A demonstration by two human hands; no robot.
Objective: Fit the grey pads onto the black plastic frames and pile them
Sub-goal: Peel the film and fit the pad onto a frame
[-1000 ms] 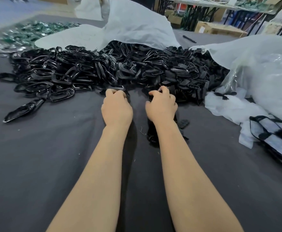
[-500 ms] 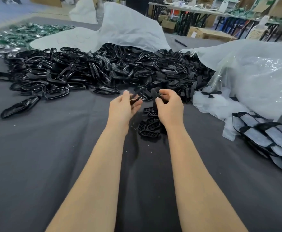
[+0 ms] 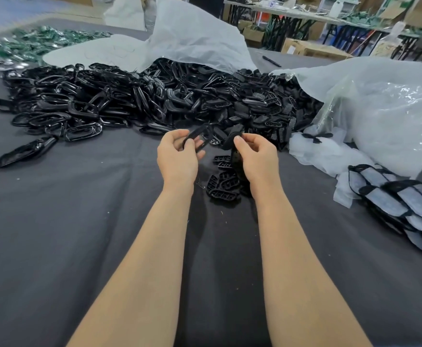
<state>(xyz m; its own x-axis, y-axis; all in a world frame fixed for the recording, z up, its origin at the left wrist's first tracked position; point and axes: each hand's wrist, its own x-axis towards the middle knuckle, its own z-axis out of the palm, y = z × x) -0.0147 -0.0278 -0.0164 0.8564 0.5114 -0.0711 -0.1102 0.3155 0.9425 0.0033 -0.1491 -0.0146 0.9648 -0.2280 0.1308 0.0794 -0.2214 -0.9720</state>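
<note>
Two bare forearms reach over the dark grey cloth-covered table (image 3: 54,246). The left hand (image 3: 177,159) curls its fingers round a thin black oval plastic frame (image 3: 195,132). Just beside it, the right hand (image 3: 258,159) pinches a black slotted plastic piece (image 3: 232,144). Below them a small pile of slotted black pieces (image 3: 223,186) lies on the cloth. At right sits a row of grey pads fitted in black frames (image 3: 390,196). Beyond, the big heap of loose black plastic frames (image 3: 129,101) lies against a white plastic sack (image 3: 199,38).

Left hand (image 3: 177,156) holds a thin open frame (image 3: 196,131) tilted, right hand (image 3: 257,156) a slotted black piece (image 3: 233,133); loose frames (image 3: 119,103) heap far across the tabletop (image 3: 54,234); grey-padded frames (image 3: 405,204) overlap near right
</note>
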